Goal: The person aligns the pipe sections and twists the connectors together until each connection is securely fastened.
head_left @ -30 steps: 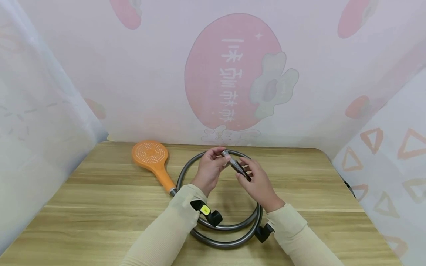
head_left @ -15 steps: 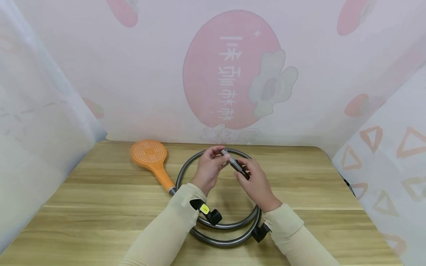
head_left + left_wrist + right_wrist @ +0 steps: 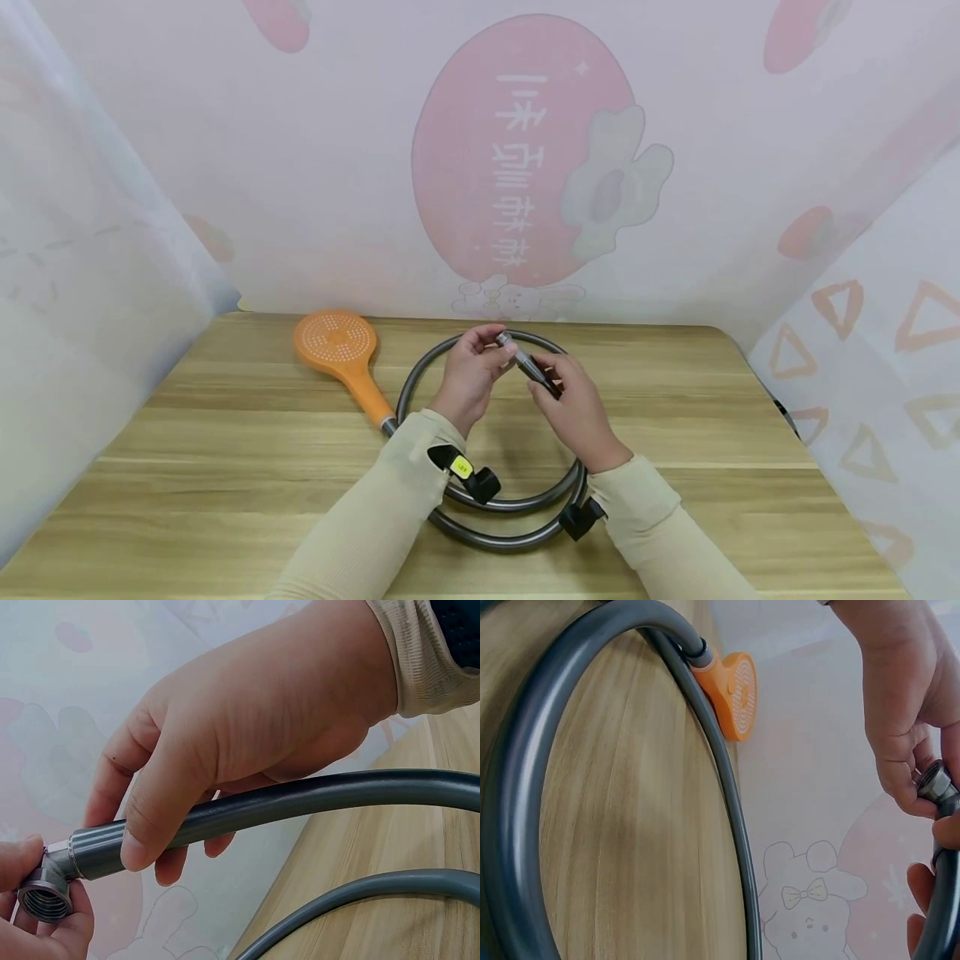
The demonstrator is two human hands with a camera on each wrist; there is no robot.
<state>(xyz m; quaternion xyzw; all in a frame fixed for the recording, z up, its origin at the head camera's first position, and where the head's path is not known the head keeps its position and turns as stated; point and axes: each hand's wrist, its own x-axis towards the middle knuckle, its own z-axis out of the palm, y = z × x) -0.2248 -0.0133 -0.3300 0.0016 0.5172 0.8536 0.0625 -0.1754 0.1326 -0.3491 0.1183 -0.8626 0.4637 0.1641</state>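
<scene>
A grey shower hose (image 3: pixel 507 544) lies in a loop on the wooden table, and its free end is lifted off the surface. My left hand (image 3: pixel 467 379) pinches the threaded metal nut (image 3: pixel 45 896) at that end between thumb and fingers. Just behind the nut, my right hand (image 3: pixel 583 417) grips the hose's dark sleeve, thumb on one side and fingers on the other. The nut's opening faces outward in the left wrist view, its inner thread showing. An orange shower head (image 3: pixel 335 340) is joined to the hose's other end and lies face up.
The wooden table (image 3: pixel 712 417) runs up to a printed cloth backdrop (image 3: pixel 360 167), with more cloth at both sides. Black wrist cameras (image 3: pixel 582 518) sit on both sleeves, over the coiled hose.
My right hand has shifted slightly left, toward the left hand. The head view has tilted a little. Both hands keep their hold on the hose end.
</scene>
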